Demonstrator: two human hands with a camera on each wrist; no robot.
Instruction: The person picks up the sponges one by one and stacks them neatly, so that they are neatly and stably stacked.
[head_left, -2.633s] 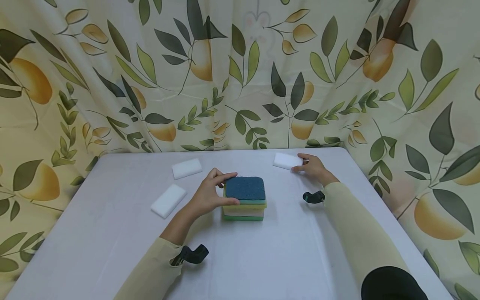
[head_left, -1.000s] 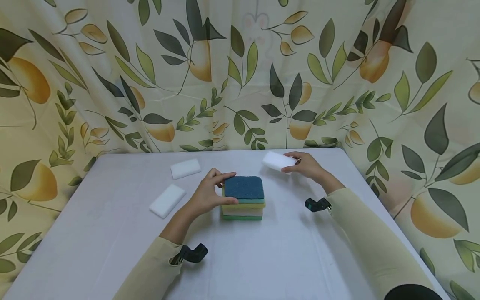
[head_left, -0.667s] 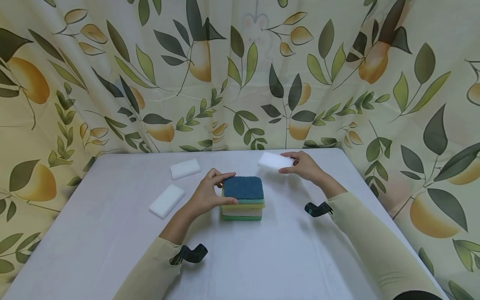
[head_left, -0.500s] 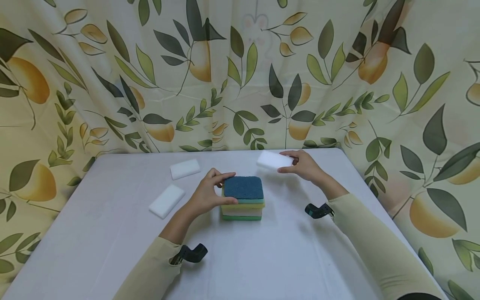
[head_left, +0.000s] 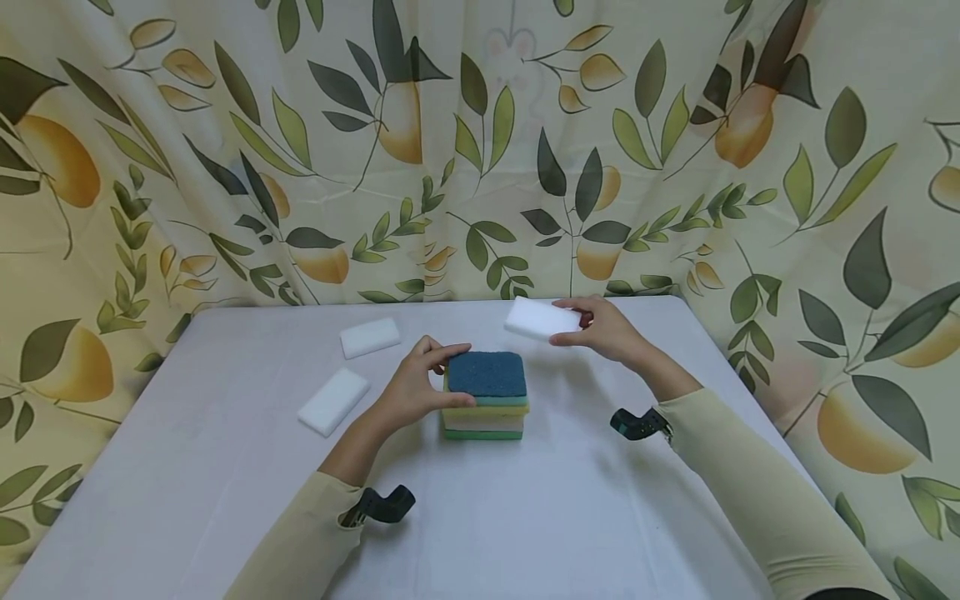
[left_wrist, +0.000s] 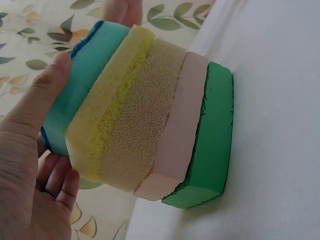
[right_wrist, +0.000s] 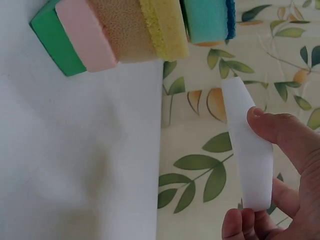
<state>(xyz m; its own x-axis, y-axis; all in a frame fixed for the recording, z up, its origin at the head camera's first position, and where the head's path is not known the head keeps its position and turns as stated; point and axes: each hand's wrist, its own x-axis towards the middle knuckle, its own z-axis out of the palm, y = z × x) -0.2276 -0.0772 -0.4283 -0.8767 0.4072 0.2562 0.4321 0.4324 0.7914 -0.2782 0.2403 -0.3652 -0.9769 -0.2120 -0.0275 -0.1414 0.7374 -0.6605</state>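
Observation:
A stack of sponges stands mid-table. From the bottom it shows a green sponge [left_wrist: 210,140], a pink one [left_wrist: 176,130], a porous beige one [left_wrist: 142,115], a yellow one [left_wrist: 102,107] and a teal sponge [head_left: 487,375] with a dark blue scouring top. My left hand [head_left: 408,390] holds the teal sponge at its left side, thumb on the near edge and fingers at the far edge. Behind and right of the stack, my right hand [head_left: 611,333] pinches a white sponge [head_left: 534,318] by its right end, in the air above the table. Nothing touches its left end.
Two more white sponges lie left of the stack: one farther back [head_left: 371,337], one nearer [head_left: 333,402]. A white cloth covers the table [head_left: 525,517]. Behind it hangs a leaf-and-fruit patterned curtain [head_left: 480,167]. Each wrist wears a black camera, such as the left one [head_left: 388,505].
My right hand has lifted the white sponge off the table's back right and carried it left and upward, closer to the stack. The left hand and the stack stay put.

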